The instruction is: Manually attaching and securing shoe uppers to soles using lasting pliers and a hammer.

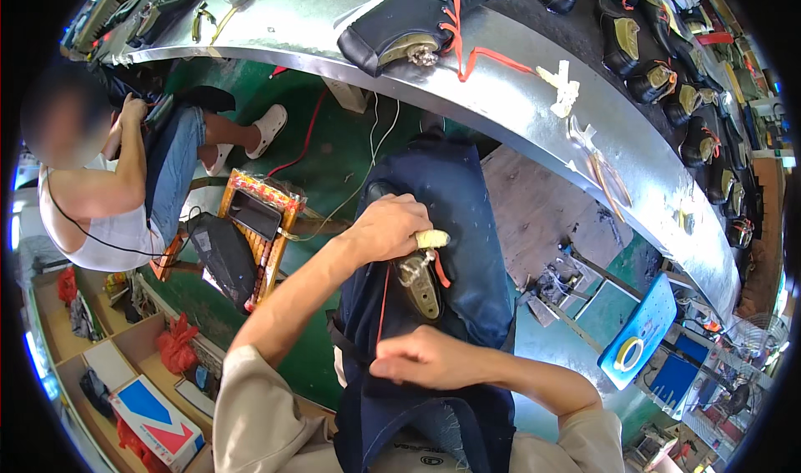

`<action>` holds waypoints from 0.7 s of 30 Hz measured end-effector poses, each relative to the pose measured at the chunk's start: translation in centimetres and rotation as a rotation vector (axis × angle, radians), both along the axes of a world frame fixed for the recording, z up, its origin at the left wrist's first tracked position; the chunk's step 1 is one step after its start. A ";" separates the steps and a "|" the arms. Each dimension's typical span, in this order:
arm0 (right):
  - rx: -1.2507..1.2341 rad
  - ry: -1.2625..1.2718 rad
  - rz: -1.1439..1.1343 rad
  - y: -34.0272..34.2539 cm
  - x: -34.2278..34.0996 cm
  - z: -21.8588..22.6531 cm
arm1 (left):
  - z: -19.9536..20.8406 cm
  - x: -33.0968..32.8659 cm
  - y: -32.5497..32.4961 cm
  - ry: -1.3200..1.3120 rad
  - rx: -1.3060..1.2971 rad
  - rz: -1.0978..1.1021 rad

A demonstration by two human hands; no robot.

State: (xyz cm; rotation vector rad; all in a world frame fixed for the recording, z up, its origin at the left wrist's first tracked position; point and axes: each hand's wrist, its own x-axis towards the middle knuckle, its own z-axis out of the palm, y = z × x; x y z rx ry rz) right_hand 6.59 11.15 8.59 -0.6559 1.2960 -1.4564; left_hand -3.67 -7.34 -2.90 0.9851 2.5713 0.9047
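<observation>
Your two forearms come up from the lower edge in beige sleeves, over a dark blue apron (455,198) spread across your lap. Your right hand (425,358) is nearest, fingers curled shut and pinching the lower end of a red lace (383,294) that runs up toward the shoe. Your left hand (388,227) is closed over the dark shoe upper (420,279) resting on your lap, with a pale wrapping on one fingertip; the tan insole of that upper faces up, just below the left hand's knuckles. The hands are apart, one above the other, joined only by the lace. Beyond your knees the curved metal worktop (534,106) carries another black shoe upper with red lace (417,14) lying on its side, and scraps of pale tape (563,85) sit near it. Farther along, a row of black shoe uppers (667,72) lines the dark belt behind the worktop. To your left another person (125,181) sits in a white vest and jeans, hands busy at the same worktop. Between you and that person stands a wooden stool (259,227) on the green floor. A blue chair (638,331) stands at your right.
</observation>
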 end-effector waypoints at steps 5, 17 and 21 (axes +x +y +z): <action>0.038 -0.062 -0.106 2.6 -4.3 1.9 | 1.1 -0.1 1.4 -0.150 0.010 -0.226; -0.205 -0.349 -0.928 4.9 -10.0 -5.8 | 5.7 1.7 -4.9 -1.122 1.377 0.831; -0.036 -0.252 -0.859 5.0 -11.5 -5.2 | 6.6 4.7 -3.6 -0.343 0.064 0.610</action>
